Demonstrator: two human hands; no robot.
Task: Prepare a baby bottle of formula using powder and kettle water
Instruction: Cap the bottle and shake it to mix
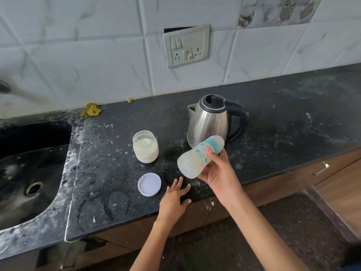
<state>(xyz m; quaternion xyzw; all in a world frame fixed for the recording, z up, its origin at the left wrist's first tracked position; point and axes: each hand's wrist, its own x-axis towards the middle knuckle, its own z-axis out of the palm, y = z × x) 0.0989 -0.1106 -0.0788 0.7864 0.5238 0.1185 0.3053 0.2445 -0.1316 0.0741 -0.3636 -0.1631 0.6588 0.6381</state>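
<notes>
My right hand [218, 173] grips a baby bottle [195, 159] tilted almost sideways above the counter, its base toward the left and its teal-ringed capped top toward the kettle; cloudy white liquid fills it. My left hand [175, 196] rests flat on the black counter near the front edge, fingers apart and holding nothing. An uncovered jar of pale formula powder [145, 146] stands left of the bottle. Its white lid [149, 184] lies flat just left of my left hand. A steel kettle [211, 120] with a black handle stands behind the bottle, lid closed.
The black granite counter [283, 118] is dusty and speckled. A dark sink [29, 173] lies at the left. A yellow cloth [91, 109] sits against the tiled wall, and a switch and socket plate [186, 45] is above. Wooden cabinets [332, 177] run below at right.
</notes>
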